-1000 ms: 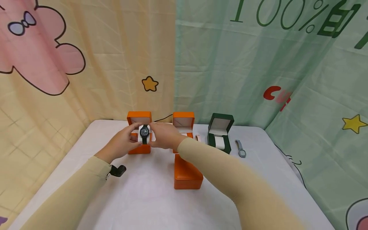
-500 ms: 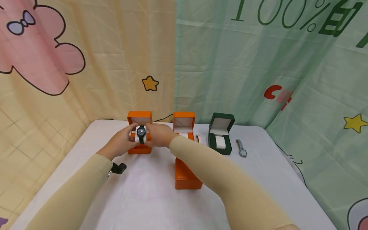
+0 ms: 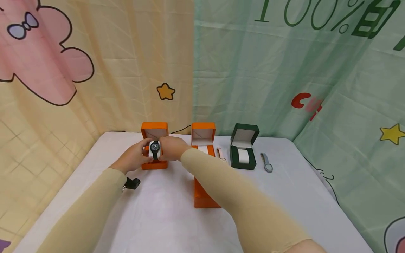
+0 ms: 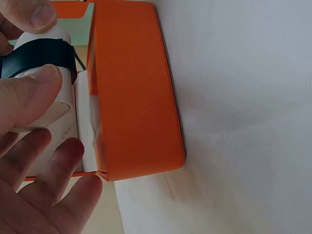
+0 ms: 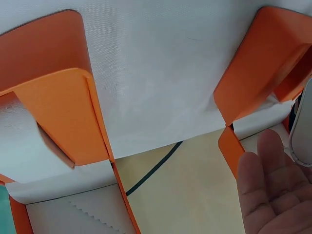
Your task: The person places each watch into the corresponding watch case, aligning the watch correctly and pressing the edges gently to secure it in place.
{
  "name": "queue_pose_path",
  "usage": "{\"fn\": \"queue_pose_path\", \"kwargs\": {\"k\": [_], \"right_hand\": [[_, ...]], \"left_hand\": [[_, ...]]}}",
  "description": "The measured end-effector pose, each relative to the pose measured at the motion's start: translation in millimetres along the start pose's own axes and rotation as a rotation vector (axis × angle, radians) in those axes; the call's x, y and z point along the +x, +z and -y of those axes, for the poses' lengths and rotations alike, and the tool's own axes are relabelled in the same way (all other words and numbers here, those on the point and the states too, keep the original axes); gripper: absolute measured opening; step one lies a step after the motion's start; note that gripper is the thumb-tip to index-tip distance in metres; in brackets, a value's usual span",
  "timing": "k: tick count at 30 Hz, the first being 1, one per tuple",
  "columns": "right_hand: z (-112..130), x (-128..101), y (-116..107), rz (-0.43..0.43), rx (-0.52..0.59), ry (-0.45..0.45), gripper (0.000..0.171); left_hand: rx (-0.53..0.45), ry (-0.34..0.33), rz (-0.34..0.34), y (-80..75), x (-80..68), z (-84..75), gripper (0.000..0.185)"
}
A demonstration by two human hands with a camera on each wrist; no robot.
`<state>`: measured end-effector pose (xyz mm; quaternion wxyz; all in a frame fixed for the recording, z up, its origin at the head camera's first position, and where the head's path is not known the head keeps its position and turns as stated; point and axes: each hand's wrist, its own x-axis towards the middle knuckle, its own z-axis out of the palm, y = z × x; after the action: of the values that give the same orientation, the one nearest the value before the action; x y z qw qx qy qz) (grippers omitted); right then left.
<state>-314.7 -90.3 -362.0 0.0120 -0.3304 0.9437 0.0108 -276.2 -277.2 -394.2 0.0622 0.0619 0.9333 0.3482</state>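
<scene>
A black watch [image 3: 154, 146] is strapped round a white watch cushion [image 4: 54, 116]. Both hands hold this cushion, one at each side, at the left orange watch box [image 3: 154, 126], whose lid stands up. My left hand [image 3: 133, 156] pinches it between thumb and fingers; in the left wrist view the thumb presses beside the dark strap [image 4: 41, 54] and three fingers spread free below. From the other side my right hand [image 3: 174, 148] grips the cushion; the right wrist view shows only some of its fingers [image 5: 268, 180] next to the cushion's end [image 5: 303, 129].
Another orange box [image 3: 203, 127] with raised lid stands right of it, then a green box [image 3: 245, 131] holding a white cushion. A pink-strapped watch [image 3: 220, 154] and a grey watch [image 3: 267, 163] lie nearby. One more orange box [image 3: 205, 201] sits in front, partly behind the right sleeve.
The cushion with the watch has shifted slightly left and come lower against the left orange box. My right hand and forearm moved left with it, uncovering more of the pink-strapped watch.
</scene>
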Motion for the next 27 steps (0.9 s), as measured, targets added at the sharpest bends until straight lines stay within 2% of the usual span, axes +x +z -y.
{"fn": "queue_pose_path", "kwargs": {"k": [9,16,27], "right_hand": [[10,6,1,0.050,0.009,0.029,0.052],[10,10,5,0.041,-0.024,-0.012,0.040],[7,16,16,0.071,0.018,0.025,0.046]], "left_hand": [[0.020,-0.012,-0.007,1.4,1.3,7.8,0.080],[0.053,-0.019,0.003,2.9,8.4,15.0,0.081],[0.102,0.038,0.007,6.2,8.6,19.0,0.079]]}}
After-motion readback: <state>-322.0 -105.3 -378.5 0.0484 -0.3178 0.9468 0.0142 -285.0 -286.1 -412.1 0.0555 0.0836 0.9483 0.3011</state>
